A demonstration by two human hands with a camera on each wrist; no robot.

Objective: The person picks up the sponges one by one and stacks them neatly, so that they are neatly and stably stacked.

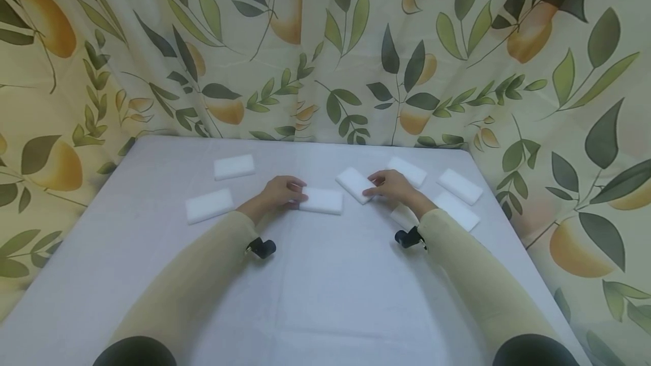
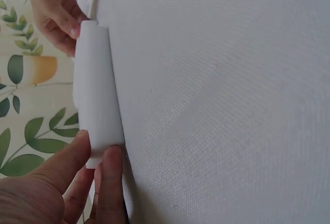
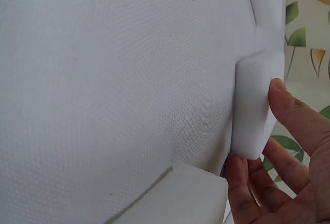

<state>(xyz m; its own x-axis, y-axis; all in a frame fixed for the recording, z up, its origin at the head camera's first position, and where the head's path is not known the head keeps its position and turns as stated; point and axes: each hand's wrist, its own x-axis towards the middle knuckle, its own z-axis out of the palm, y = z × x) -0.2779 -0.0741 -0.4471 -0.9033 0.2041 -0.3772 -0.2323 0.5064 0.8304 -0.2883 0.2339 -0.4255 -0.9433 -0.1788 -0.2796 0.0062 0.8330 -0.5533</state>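
Toward eleven o'clock, left hand (image 1: 277,192) is pinching a white rectangular foam-looking block (image 1: 324,201); toward one, right hand (image 1: 395,186) is pinching its twin (image 1: 352,183): apparently positioning, next needing steady fingers.

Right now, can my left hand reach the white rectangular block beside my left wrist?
Probably yes: that block looks uncovered, though your left hand must first release the white rectangular block it grips.

A table (image 1: 335,287) with a white, finely textured top carried eight white blocks. A far-left block (image 1: 234,167) and a near-left block (image 1: 209,206) lay apart from each other; a middle block (image 1: 324,201) lay just beside a slanted block (image 1: 352,183); four right-hand blocks (image 1: 460,186) were grouped loosely, one partly hidden.
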